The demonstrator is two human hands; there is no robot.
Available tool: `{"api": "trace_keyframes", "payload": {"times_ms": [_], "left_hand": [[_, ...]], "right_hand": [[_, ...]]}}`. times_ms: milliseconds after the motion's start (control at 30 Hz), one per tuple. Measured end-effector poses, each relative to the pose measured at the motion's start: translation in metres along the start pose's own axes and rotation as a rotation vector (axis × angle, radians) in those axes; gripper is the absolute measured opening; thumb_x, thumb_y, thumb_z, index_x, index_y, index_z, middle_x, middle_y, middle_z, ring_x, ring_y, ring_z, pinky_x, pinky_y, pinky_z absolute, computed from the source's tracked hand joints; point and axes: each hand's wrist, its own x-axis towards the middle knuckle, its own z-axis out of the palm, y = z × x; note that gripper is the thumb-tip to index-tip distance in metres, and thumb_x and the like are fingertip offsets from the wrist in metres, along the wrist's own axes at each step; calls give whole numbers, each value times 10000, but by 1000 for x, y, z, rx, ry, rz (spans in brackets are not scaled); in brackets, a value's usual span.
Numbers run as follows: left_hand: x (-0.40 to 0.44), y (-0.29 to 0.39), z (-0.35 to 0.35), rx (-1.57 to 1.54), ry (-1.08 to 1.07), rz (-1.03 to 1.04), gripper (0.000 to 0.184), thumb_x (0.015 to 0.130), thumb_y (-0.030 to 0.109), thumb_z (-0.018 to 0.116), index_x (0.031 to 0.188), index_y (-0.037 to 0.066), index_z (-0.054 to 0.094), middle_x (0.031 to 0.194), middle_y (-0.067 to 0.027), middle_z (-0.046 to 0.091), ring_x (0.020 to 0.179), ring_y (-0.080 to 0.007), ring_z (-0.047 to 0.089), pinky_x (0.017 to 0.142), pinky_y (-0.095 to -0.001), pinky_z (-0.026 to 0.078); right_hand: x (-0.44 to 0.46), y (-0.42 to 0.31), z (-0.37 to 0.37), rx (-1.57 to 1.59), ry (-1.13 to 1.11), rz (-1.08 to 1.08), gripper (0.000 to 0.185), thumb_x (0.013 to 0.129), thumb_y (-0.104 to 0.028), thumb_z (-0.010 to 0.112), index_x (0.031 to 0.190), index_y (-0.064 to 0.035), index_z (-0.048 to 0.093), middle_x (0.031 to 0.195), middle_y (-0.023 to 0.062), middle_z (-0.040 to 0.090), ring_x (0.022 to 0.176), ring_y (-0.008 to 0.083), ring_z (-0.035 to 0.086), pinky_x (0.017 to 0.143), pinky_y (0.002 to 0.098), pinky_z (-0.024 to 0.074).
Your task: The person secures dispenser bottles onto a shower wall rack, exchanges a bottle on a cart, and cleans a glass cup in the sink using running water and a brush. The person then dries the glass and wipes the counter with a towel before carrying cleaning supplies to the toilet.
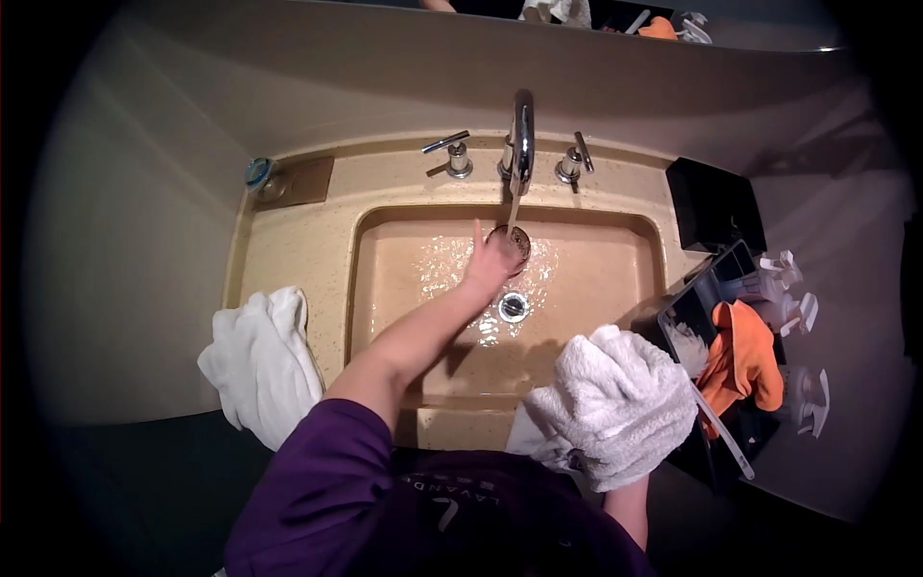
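Water runs from the chrome faucet (522,144) into the rectangular sink (385,356). Under the stream, my left hand (492,258) is at a dark round object (519,240), a glass or cup by its look, near the back wall of the sink. Some fingers are stretched out to the left; its grip on the object is not clear. A bundled white towel (620,404) covers my right hand at the front right of the sink, with only the forearm showing below it. The metal drain (514,308) lies in front of my left hand.
Another white towel (260,365) lies on the left counter. Faucet handles (460,159) (569,168) flank the spout. At the right stand a black box (713,207) and a dark caddy with an orange cloth (740,356), a white-handled brush (726,438) and spray bottles (798,394).
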Motion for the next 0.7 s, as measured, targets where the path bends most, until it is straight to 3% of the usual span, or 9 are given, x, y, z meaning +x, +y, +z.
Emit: {"api": "trace_keyframes", "payload": {"times_ms": [67, 133, 200, 233, 367, 500, 600, 633, 700], "left_hand": [[3, -19, 3, 130, 165, 103, 287, 839, 220, 486, 1108, 154, 560, 1088, -70, 614, 1136, -205, 501, 1035, -628, 128], [10, -9, 1, 6, -15, -28, 309, 819, 316, 538, 1087, 168, 577, 1025, -31, 633, 1100, -209, 525, 1025, -648, 119], [18, 4, -13, -388, -413, -208, 356, 791, 377, 584, 1093, 189, 584, 1017, -2, 630, 1091, -204, 526, 1023, -659, 86], [23, 3, -15, -776, -347, -295, 373, 706, 333, 664, 1039, 172, 615, 1050, -57, 624, 1058, -218, 551, 1006, -676, 99], [3, -11, -10, -229, 137, 24, 322, 748, 325, 623, 1025, 163, 607, 980, -79, 639, 981, -245, 595, 1007, -671, 115], [7, 0, -37, -429, -477, -133, 413, 699, 311, 693, 1076, 181, 586, 1043, -53, 605, 1093, -207, 524, 1016, -671, 73], [-11, -9, -37, -421, 49, -72, 326, 778, 318, 611, 1065, 165, 585, 1006, -72, 626, 986, -242, 596, 1011, -670, 109], [-12, -11, 0, -272, 349, 45, 298, 782, 331, 610, 1026, 160, 593, 976, -66, 634, 954, -251, 605, 1011, -668, 114], [-4, -3, -16, -365, -142, -45, 322, 763, 333, 637, 1038, 172, 587, 1023, -35, 612, 1023, -221, 554, 1015, -668, 97]], "right_hand": [[3, 0, 0, -3, 2, 2, 174, 717, -223, 589, 819, -112, 504, 780, 66, 510, 708, 218, 541, 602, 352, 431], [6, 0, 1, -4, 6, 2, 174, 715, -224, 590, 816, -112, 503, 778, 65, 509, 707, 219, 540, 600, 352, 430], [9, 0, 1, -3, 6, -2, 174, 714, -224, 591, 814, -113, 502, 776, 65, 509, 705, 219, 540, 598, 353, 430], [9, 0, 1, -4, 6, -1, 174, 713, -224, 591, 812, -113, 502, 775, 65, 508, 704, 219, 540, 597, 353, 429], [8, 1, 1, -4, 1, 1, 174, 709, -226, 592, 807, -114, 501, 771, 65, 506, 702, 220, 540, 593, 354, 429], [8, -1, 1, -8, 4, 1, 174, 706, -227, 593, 802, -115, 499, 766, 64, 505, 699, 221, 540, 590, 356, 428], [6, 0, 2, -9, 1, 12, 175, 704, -228, 594, 798, -116, 499, 763, 64, 503, 697, 222, 539, 587, 357, 427], [8, 0, 2, -9, 3, 12, 175, 703, -228, 595, 796, -116, 498, 762, 64, 503, 696, 222, 539, 586, 357, 427], [8, 1, 1, -12, 8, 9, 175, 701, -229, 595, 793, -117, 498, 760, 63, 502, 695, 223, 539, 584, 357, 426]]}}
